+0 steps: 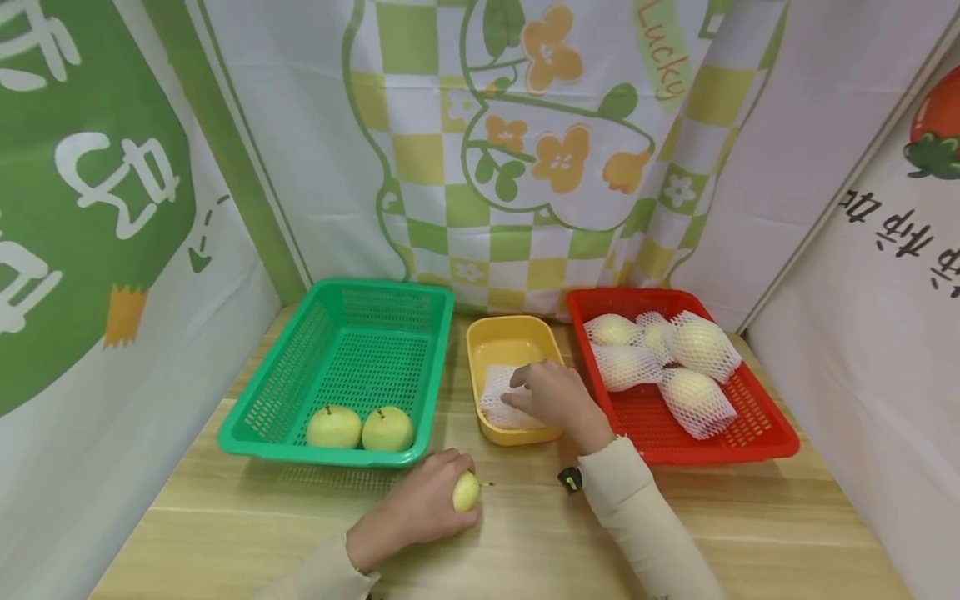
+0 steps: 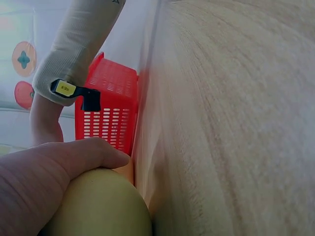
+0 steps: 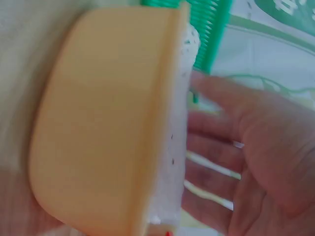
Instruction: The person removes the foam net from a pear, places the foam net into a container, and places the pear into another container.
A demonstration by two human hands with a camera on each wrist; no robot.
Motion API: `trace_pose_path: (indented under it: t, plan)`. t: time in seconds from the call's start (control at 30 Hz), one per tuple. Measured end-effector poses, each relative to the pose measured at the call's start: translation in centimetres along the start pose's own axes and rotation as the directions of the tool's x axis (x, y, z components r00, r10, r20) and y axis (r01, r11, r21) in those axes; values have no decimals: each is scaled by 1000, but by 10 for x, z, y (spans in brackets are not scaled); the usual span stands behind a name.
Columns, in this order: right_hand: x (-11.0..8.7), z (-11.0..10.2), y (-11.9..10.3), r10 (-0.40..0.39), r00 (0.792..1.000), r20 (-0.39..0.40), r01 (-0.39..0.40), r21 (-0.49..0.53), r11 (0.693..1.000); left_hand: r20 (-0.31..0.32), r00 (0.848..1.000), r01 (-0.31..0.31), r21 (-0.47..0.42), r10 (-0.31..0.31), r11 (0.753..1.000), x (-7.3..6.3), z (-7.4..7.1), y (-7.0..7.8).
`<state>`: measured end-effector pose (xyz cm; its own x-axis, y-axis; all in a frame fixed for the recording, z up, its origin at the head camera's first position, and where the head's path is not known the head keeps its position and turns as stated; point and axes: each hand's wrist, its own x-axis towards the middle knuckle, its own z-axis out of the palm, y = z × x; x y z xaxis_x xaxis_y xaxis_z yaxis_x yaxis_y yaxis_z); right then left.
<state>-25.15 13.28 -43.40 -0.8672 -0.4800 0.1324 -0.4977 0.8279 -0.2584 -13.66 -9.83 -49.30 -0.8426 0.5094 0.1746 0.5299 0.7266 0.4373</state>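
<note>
My left hand (image 1: 427, 502) grips a yellow-green pear (image 1: 467, 492) low over the wooden table, in front of the green basket. In the left wrist view my thumb lies along the top of that pear (image 2: 101, 204). My right hand (image 1: 553, 396) reaches over a yellow tub (image 1: 504, 331) that holds white foam net sleeves (image 1: 498, 390). Its fingers are loosely bent and spread at the sleeves; the right wrist view shows the hand (image 3: 261, 147) beside the white netting (image 3: 172, 142) above the tub's rim, without a clear grip on it.
The green basket (image 1: 431, 358) at left holds two bare pears (image 1: 333, 427). At right, a red basket (image 1: 637, 446) contains several pears in foam nets (image 1: 697, 402). Fabric walls (image 1: 300, 167) enclose the back and sides of the table (image 1: 517, 533).
</note>
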Motion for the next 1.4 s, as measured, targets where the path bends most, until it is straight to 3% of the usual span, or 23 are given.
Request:
trace_pose_path:
  t: [0.13,0.37,0.63,0.8,0.93,1.17,1.4]
  plan:
    - [-1,12,-2,79,997,-14,-80,-74,994,10,1000,5,-22,-4,1000,0,3,1]
    - [-1,22,1,129,984,123,-122,-64,990,9,1000,2,-34,-2,999,-2,4,3]
    - [9,27,3,117,972,202,-109,-50,993,24,1000,18,32,-19,999,-2,-1,3]
    - [6,22,-1,111,975,195,-107,-31,994,100,994,42,108,-53,993,-9,-7,4]
    - [-3,10,-4,102,985,137,-102,-14,995,151,986,47,137,-68,989,-16,-15,4]
    - [-20,-31,-7,89,996,30,-89,4,996,173,984,14,125,-36,992,-20,-28,6]
    - [-48,-68,-3,97,995,8,-97,49,994,169,986,-34,166,6,986,-24,-32,11]
